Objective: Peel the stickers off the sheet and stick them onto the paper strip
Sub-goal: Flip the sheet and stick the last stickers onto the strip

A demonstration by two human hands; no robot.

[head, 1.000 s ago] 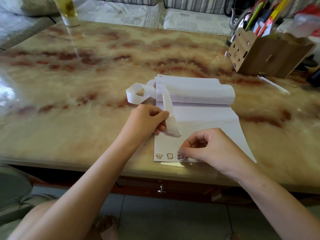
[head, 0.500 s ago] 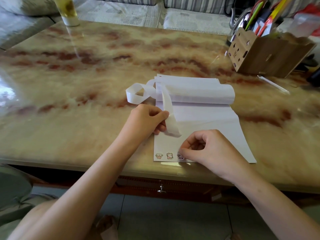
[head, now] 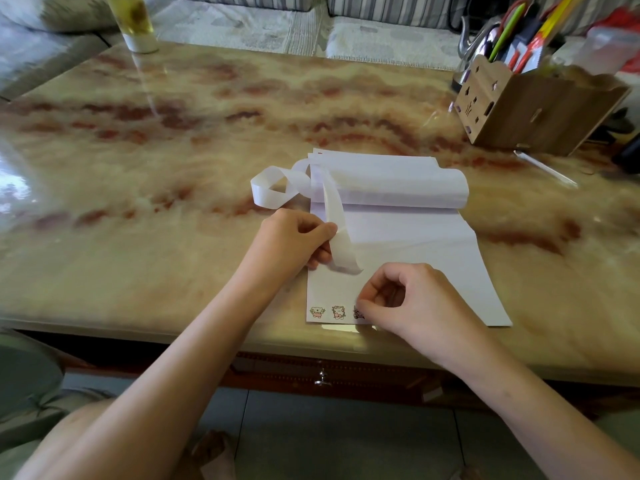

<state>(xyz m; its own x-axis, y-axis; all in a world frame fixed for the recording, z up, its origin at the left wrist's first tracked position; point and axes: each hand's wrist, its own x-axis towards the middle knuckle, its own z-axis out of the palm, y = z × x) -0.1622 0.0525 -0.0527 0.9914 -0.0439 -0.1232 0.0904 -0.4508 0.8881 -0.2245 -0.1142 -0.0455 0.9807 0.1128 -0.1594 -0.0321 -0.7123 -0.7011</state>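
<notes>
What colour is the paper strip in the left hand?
The paper strip is white; the head view shows it best.

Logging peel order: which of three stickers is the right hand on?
The rightmost sticker, partly under the right hand; left sticker and middle sticker lie bare.

Left grip (head: 294, 239) pinches thumb against fingers; right grip (head: 412, 299) curls, fingertips (head: 362, 304) pointing down.

The right hand (head: 415, 303) has crept slightly toward the near edge of the sticker sheet (head: 408, 244); its fingertips (head: 362, 305) now sit lower on the third sticker (head: 356, 314), hiding more of it, and its curled fingers have parted a little
</notes>
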